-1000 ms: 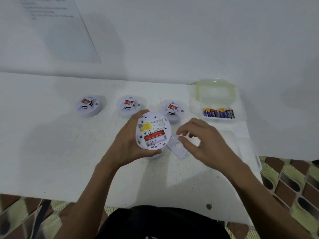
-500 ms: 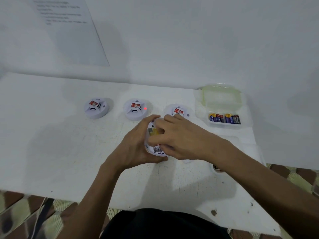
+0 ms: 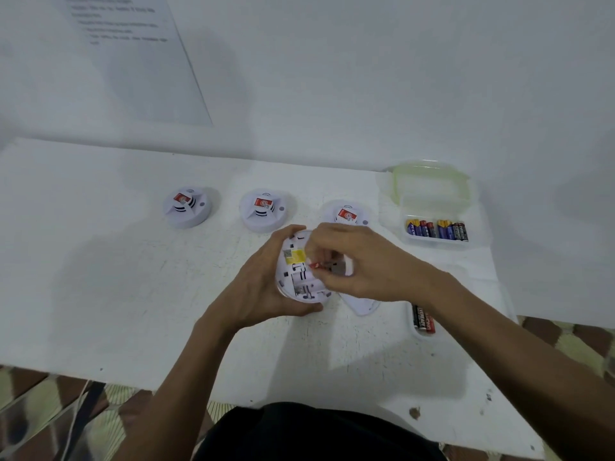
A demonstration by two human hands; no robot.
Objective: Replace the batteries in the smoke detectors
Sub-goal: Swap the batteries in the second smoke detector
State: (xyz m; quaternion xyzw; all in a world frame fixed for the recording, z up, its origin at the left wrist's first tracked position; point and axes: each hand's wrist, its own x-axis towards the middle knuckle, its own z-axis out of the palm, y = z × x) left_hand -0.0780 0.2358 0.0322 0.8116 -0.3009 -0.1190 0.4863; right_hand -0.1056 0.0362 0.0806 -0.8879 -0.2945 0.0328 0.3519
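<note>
My left hand (image 3: 263, 287) grips a white round smoke detector (image 3: 298, 272), back side up, with a yellow label and an open battery bay. My right hand (image 3: 359, 261) pinches red and black batteries (image 3: 324, 265) just above that bay. The detector's white battery cover (image 3: 361, 304) lies on the table below my right hand. Three more detectors stand in a row behind: left (image 3: 187, 206), middle (image 3: 264, 209) and right (image 3: 347, 216), the right one partly hidden by my hand.
A clear box (image 3: 436, 239) with several blue and black batteries sits at the back right, its green lid (image 3: 429, 183) behind it. A small tray (image 3: 417, 334) with black and red batteries lies near my right wrist. A printed sheet (image 3: 133, 54) hangs on the wall. The table's front edge is close.
My right hand went from beside the cover onto the detector and now holds batteries lifted out of the bay. The red batteries seen in the bay earlier are no longer seated there.
</note>
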